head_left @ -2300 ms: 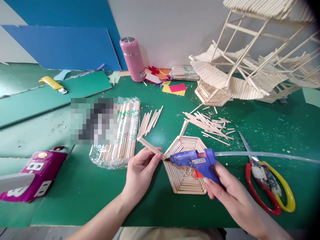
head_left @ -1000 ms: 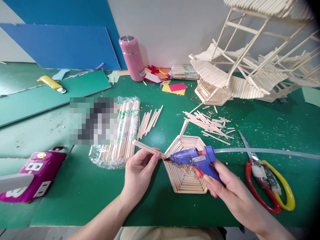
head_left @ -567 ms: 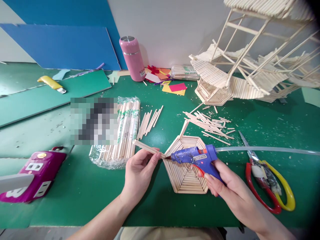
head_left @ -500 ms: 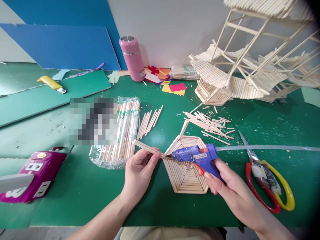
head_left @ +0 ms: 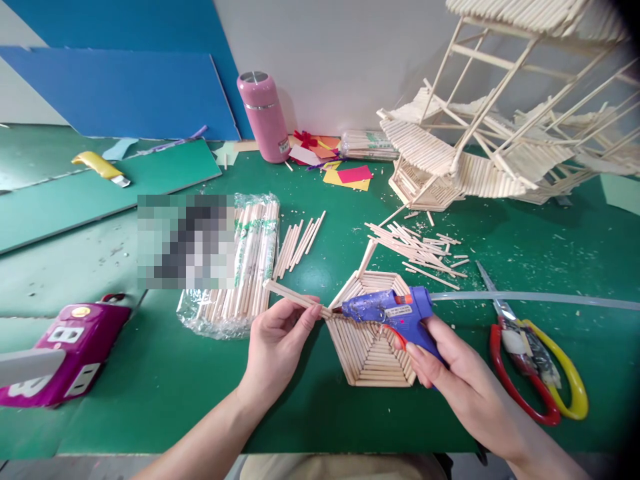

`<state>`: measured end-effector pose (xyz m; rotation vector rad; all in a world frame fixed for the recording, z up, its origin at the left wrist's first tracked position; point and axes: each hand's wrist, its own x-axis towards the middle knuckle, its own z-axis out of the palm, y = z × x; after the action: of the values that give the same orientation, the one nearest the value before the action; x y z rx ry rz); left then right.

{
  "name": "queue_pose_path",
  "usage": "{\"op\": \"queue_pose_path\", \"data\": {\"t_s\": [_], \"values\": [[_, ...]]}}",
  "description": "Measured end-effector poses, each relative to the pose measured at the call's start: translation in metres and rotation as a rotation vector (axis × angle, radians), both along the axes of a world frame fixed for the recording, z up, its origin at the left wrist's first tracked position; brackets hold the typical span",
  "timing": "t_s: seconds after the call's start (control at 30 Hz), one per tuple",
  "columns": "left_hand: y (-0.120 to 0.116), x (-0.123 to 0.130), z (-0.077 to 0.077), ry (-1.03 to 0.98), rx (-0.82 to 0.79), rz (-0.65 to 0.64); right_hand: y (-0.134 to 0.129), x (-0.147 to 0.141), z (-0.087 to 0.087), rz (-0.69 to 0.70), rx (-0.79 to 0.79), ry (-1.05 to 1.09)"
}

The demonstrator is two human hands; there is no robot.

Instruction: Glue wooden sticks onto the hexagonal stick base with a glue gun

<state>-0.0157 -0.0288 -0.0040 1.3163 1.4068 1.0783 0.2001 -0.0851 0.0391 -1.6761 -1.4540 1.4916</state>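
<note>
My left hand [head_left: 283, 343] pinches a pale wooden stick assembly [head_left: 290, 294] between thumb and fingers; its far end points up and left. My right hand [head_left: 450, 367] is wrapped around a blue glue gun [head_left: 373, 307] with an orange trigger. The gun's nozzle is at the right end of the pinched sticks, touching or very near them. Below the gun lies a many-sided panel of wooden sticks [head_left: 383, 363], laid in rings around a centre. The gun covers part of it. At the panel's upper left, a short stick piece [head_left: 367, 259] sticks up. A clear glue stick [head_left: 525, 297] runs from the gun's back.
Scissors [head_left: 530, 373] lie at the right. Cut sticks [head_left: 415, 250] are scattered beyond the panel, beside bagged sticks [head_left: 255, 247]. A stick-built model [head_left: 480, 140] stands at the back right, a pink flask [head_left: 265, 120] at the back. Left are a purple power strip [head_left: 75, 360] and a yellow cutter [head_left: 100, 167].
The glue gun has shifted very slightly left along with my right hand. My left hand keeps its pinch on the sticks, almost unmoved.
</note>
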Motion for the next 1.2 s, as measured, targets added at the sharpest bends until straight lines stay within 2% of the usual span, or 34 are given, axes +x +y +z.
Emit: {"op": "queue_pose_path", "data": {"t_s": [0.53,1.0,1.2], "values": [[-0.0007,0.0006,0.0001,0.012,0.011,-0.005,-0.0019,-0.001,-0.0008,-0.013,0.014,0.002],[-0.0002,0.0009,-0.0009,0.005,0.012,0.005,-0.0019,-0.0005,-0.0007,0.049,-0.041,0.057],[0.0003,0.002,0.0005,-0.047,-0.005,0.063,-0.0008,-0.0002,-0.0005,-0.018,-0.017,0.046]]}}
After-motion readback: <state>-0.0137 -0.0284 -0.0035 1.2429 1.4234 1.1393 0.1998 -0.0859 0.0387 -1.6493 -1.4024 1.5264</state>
